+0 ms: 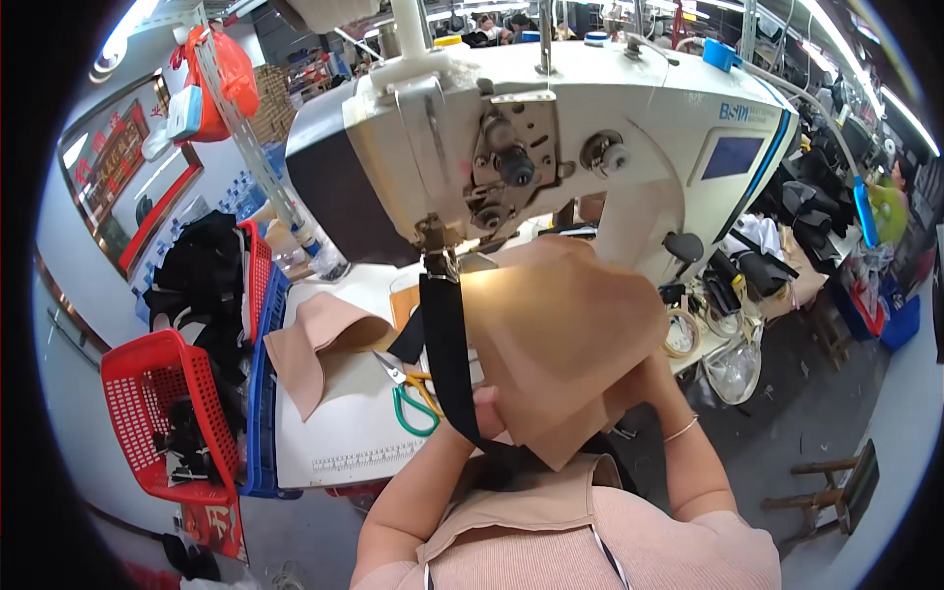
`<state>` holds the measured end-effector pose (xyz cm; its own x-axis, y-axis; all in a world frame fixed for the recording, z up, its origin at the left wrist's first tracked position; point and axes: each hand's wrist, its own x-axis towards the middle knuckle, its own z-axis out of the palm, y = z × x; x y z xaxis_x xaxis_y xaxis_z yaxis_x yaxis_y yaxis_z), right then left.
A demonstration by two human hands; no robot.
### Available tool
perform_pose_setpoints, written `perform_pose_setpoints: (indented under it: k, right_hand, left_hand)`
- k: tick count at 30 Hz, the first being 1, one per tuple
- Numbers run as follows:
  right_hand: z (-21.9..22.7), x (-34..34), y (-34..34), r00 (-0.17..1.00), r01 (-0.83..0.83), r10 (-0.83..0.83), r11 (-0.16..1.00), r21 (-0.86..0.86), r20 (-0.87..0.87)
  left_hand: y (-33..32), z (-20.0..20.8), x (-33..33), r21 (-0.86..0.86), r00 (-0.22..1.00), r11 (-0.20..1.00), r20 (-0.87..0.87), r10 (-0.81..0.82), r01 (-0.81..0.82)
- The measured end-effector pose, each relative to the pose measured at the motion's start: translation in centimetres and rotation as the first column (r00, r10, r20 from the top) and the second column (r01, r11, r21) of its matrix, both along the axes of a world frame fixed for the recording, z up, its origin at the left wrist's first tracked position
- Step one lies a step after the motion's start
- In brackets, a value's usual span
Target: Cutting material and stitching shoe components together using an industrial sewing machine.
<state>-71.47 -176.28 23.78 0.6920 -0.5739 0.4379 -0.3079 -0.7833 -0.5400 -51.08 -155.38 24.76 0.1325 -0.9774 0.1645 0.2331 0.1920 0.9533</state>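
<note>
At the sewing machine [551, 138]: beige fabric [560, 334], black strap [447, 354].
Handling: light, limp; judged best held by edges.
Left hand [489, 408]: pinching both.
Right hand: hidden, cannot tell.

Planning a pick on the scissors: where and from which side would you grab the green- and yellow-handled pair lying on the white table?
Take the green- and yellow-handled scissors by the handle loops, probably from the person's side. The loops face the near table edge and lie flat and uncovered; the steel blades point away, toward the tan fabric piece. The black strap hangs just right.
</note>
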Motion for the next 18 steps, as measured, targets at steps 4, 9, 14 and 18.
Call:
perform_pose_setpoints:
  k: [4,9,14,18]
  right_hand:
    - [1.6,-7.7,1.4,0.976,-0.186,0.055,0.713,0.676,0.21]
    - [0.4,-13.5,4.3,0.985,-0.171,0.06,0.493,0.853,0.163]
    - [-3.0,-12.7,4.3,0.989,-0.146,0.066,0.507,0.85,0.131]
    - [-4.2,-12.5,3.8,0.967,-0.249,0.066,0.438,0.863,0.246]
  left_hand:
    - [1.4,0.4,-1.7,0.099,0.952,0.988,-0.273,0.14,-0.117]
    - [2.8,2.1,-0.1,-0.108,0.751,0.991,-0.66,-0.014,-0.077]
    - [3.6,5.4,-0.1,0.215,0.853,0.877,-0.223,0.472,-0.429]
    - [5.5,7.8,-0.3,0.167,0.629,0.944,-0.711,0.314,-0.283]
